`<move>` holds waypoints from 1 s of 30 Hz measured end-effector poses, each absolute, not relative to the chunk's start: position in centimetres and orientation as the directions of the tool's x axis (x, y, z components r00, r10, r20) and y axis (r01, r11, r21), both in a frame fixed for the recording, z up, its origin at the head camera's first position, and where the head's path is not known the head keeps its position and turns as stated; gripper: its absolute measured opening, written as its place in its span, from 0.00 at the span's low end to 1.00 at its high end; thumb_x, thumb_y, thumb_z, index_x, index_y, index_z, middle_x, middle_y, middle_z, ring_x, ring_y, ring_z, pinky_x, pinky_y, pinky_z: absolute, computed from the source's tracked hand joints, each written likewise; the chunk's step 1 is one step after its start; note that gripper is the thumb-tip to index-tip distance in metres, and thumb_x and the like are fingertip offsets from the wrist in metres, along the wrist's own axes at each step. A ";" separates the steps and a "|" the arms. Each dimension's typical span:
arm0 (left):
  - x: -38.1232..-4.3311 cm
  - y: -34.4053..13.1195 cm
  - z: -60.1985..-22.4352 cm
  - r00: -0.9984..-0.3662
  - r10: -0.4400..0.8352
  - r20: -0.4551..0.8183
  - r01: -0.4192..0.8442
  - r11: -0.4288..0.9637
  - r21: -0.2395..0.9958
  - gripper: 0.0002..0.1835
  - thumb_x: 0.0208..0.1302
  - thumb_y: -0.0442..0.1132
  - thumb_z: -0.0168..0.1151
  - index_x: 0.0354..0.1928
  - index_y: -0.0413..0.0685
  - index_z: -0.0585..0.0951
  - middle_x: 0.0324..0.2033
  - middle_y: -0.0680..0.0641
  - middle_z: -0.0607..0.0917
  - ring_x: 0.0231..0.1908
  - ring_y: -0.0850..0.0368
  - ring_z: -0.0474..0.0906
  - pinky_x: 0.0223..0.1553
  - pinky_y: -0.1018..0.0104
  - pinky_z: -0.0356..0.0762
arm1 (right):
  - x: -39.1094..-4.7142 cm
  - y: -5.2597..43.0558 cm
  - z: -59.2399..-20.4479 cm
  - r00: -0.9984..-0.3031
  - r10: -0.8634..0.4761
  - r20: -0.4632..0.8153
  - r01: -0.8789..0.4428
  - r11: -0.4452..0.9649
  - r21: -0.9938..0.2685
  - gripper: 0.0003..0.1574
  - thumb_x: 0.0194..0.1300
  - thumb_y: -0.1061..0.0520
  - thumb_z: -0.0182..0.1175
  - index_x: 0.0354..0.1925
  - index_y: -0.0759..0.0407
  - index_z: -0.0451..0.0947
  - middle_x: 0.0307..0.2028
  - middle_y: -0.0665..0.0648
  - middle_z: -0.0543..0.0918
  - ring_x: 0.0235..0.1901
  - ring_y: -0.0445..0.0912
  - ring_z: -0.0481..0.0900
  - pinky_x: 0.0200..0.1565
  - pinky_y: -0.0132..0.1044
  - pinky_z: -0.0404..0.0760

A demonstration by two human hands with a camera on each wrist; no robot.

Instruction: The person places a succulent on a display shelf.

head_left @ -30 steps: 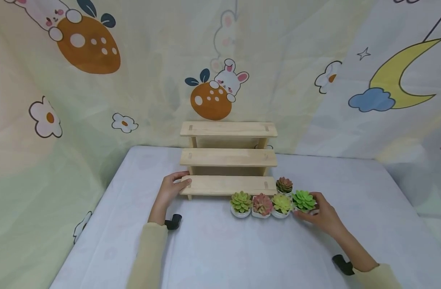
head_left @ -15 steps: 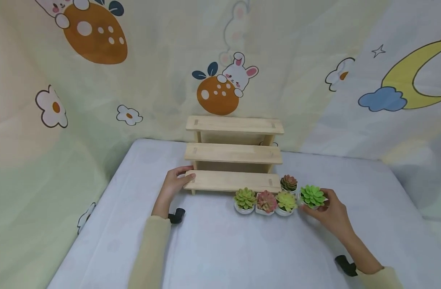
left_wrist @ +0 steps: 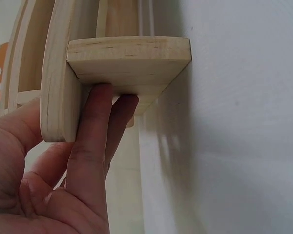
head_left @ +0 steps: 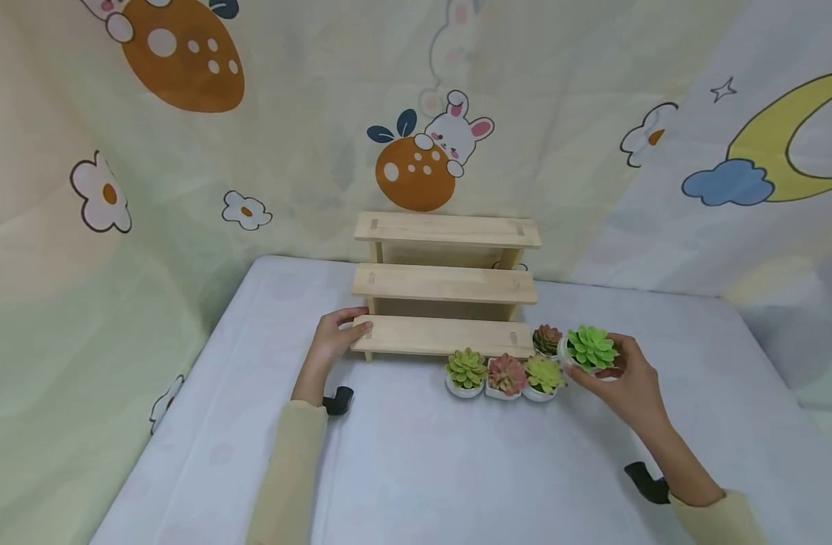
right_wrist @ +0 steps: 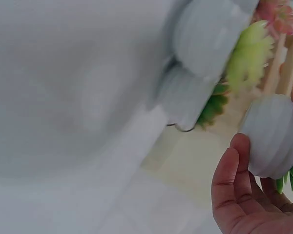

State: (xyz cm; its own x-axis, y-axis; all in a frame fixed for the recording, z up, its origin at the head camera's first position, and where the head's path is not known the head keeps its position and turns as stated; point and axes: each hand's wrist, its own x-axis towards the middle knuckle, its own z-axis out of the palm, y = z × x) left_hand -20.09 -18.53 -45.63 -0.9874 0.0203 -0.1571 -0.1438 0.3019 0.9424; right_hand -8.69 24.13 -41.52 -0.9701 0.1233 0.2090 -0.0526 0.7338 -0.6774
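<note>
My right hand (head_left: 627, 382) holds a bright green potted succulent (head_left: 591, 348) by its white pot (right_wrist: 273, 136), above the table. In the right wrist view the fingers curl round the ribbed pot. My left hand (head_left: 332, 344) grips the left end of the lowest step of a three-tier wooden stand (head_left: 443, 335). The left wrist view shows its fingers (left_wrist: 90, 141) under the board, against the leg. Beside the stand's right front are a yellow-green succulent (head_left: 466, 369), a pink succulent (head_left: 506, 375), another yellow-green succulent (head_left: 543, 375) and a reddish-brown succulent (head_left: 546, 339).
A white cloth covers the table (head_left: 416, 462). Behind the stand hangs a printed curtain (head_left: 306, 151) with rabbits, flowers and a moon. A black wrist camera (head_left: 647, 483) sits by the right wrist, another black wrist camera (head_left: 338, 401) by the left.
The right hand has lifted the bright green succulent from beside the other pots, up and slightly toward the stand. The left hand keeps its grip on the step. The head view has shifted slightly.
</note>
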 end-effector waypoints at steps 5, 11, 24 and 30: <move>-20.2 -18.5 -45.5 -0.991 0.015 -0.134 -0.124 0.298 0.946 0.22 0.63 0.35 0.66 0.58 0.34 0.78 0.59 0.35 0.77 0.66 0.42 0.64 0.67 0.47 0.57 | -9.2 21.8 -40.2 -0.962 0.080 0.261 -0.134 0.694 -0.707 0.43 0.53 0.58 0.74 0.60 0.71 0.63 0.46 0.69 0.79 0.33 0.30 0.74 0.34 0.19 0.74; -20.4 -18.5 -45.6 -0.992 0.004 -0.124 -0.117 0.303 0.946 0.22 0.63 0.34 0.66 0.58 0.34 0.78 0.58 0.35 0.78 0.66 0.42 0.65 0.66 0.47 0.59 | -10.6 19.5 -39.5 -0.962 0.039 0.269 -0.173 0.678 -0.714 0.43 0.53 0.60 0.74 0.60 0.71 0.64 0.47 0.68 0.79 0.34 0.41 0.78 0.35 0.24 0.78; -20.0 -18.4 -45.8 -0.991 -0.007 -0.135 -0.131 0.302 0.944 0.21 0.62 0.35 0.67 0.57 0.35 0.79 0.57 0.35 0.78 0.65 0.42 0.65 0.66 0.46 0.58 | -13.0 16.2 -40.8 -0.984 -0.010 0.180 -0.143 0.649 -0.747 0.44 0.53 0.55 0.75 0.60 0.68 0.64 0.44 0.65 0.77 0.34 0.53 0.77 0.30 0.27 0.75; -19.9 -18.4 -45.9 -0.993 -0.006 -0.114 -0.111 0.301 0.947 0.21 0.62 0.34 0.66 0.56 0.34 0.79 0.57 0.35 0.78 0.65 0.41 0.66 0.66 0.45 0.59 | -13.6 15.6 -41.4 -0.987 -0.023 0.158 -0.134 0.655 -0.743 0.45 0.52 0.52 0.75 0.61 0.67 0.64 0.43 0.64 0.77 0.35 0.51 0.74 0.32 0.33 0.75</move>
State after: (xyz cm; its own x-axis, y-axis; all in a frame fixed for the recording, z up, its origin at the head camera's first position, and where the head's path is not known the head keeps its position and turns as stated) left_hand -19.93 -18.44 -45.87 -0.9934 -0.0063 -0.1144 -0.1109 0.3014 0.9470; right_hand -13.57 15.62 -41.45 -0.9872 -0.0226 0.1576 -0.1337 0.6554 -0.7434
